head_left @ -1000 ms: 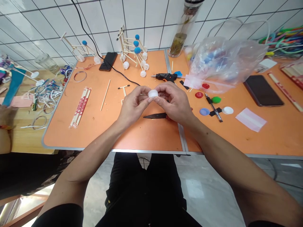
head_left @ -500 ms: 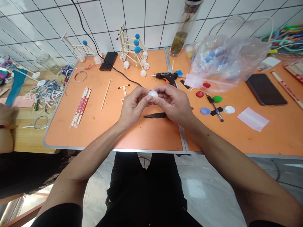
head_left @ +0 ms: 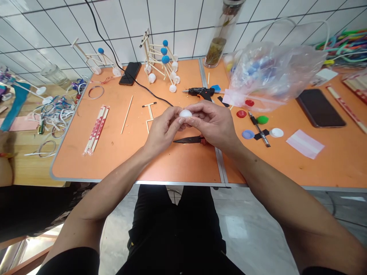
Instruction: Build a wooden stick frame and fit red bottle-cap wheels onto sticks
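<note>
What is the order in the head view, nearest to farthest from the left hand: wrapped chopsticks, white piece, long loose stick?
1. White piece: touching the left hand.
2. Long loose stick: left of the hand.
3. Wrapped chopsticks: farther left.

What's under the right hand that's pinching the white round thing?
A tool pokes out from under the right hand: its dark pointed end and a bit of red show. The hand covers the rest, so I can't see it, or whether they touch.
</note>
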`<state>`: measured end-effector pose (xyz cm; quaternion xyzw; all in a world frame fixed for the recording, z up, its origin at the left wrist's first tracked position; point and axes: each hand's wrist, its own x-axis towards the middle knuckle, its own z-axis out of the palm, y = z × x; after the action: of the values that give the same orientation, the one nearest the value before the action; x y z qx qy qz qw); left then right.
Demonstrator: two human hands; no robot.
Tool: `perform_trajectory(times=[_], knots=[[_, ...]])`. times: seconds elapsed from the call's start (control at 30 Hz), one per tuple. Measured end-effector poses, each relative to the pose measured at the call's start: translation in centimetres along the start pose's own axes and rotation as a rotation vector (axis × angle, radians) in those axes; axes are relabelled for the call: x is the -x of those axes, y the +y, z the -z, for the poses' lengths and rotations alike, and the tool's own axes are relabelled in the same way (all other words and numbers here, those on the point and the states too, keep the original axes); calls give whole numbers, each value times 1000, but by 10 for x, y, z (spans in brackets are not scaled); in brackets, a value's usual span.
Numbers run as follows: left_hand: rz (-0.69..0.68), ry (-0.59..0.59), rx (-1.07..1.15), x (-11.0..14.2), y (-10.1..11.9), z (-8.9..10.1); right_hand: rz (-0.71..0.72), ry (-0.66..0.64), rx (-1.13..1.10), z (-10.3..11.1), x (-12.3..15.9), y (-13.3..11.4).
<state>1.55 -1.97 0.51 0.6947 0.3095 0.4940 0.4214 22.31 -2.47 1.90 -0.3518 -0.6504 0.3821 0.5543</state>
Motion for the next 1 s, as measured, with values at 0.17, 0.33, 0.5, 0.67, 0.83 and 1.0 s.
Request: perform_trajectory(times=[0.17,0.33,0.5,0.67,0.83,1.0], knots=[[2,-10,-25,2,-3,-5,-26,7,-35,-4,2,0],[58,-19,74,-3,3,-3,-28,-35,-49,1,-1,1],[174,-51,222,-8,4,3,17,-31,48,6,-6,9],[170,39,245,-10,-3,4,-31,122,-24,-8,-1,17],[87,73,218,-10,-10,7,83,169,88,-18,4,18],[114,60,208,-9,-12,7,159,183,257,-15,5,16]])
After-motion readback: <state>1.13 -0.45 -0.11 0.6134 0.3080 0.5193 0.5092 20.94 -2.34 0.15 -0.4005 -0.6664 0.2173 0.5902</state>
